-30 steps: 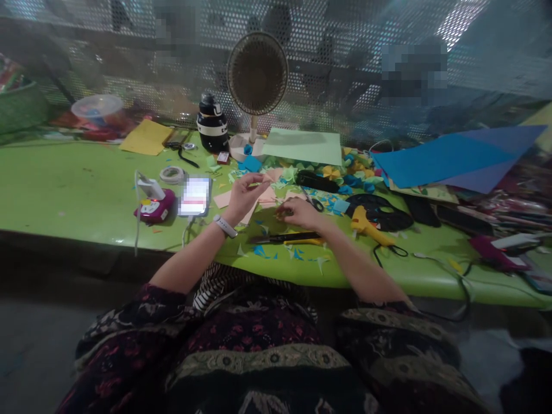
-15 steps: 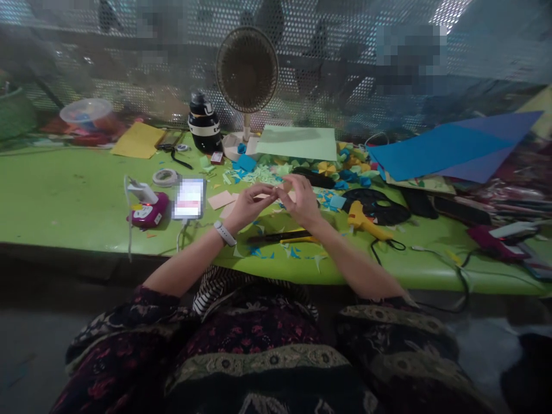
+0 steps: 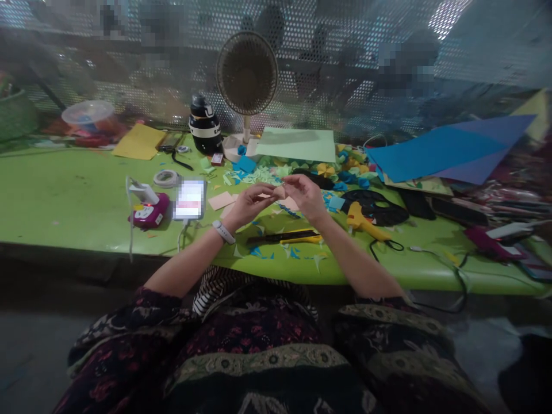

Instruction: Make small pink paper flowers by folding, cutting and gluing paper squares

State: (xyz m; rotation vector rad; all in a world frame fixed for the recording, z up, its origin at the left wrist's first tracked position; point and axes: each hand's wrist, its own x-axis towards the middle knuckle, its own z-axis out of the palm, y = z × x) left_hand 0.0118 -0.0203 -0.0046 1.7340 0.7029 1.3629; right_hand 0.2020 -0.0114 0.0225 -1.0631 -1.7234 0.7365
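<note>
We see both hands raised a little above the green table [image 3: 64,195], meeting over its middle. The left hand [image 3: 248,202], with a white watch [image 3: 223,232] on its wrist, has thumb and forefinger closed on one end of a small pale paper piece [image 3: 279,191]. The right hand [image 3: 307,196] pinches the other end in the same way, its remaining fingers curled loosely. The paper piece is so small and blurred that we cannot tell its exact shape or whether it is folded. It hangs between the two sets of fingertips, clear of the table, above a few peach paper cut-outs [image 3: 221,200] lying flat. Just below the hands, black-and-yellow scissors [image 3: 284,236] lie among blue and green paper scraps [image 3: 263,251]. A yellow glue gun [image 3: 362,221] rests near the right forearm. To the left of the left hand we find a phone [image 3: 190,199], a pink device [image 3: 149,213] beside it and a tape roll [image 3: 166,178] behind them. Farther back stand a small fan [image 3: 246,75] and a black bottle [image 3: 204,125], with a light green sheet [image 3: 297,144] beside the fan and blue sheets [image 3: 448,150] at the right.
</note>
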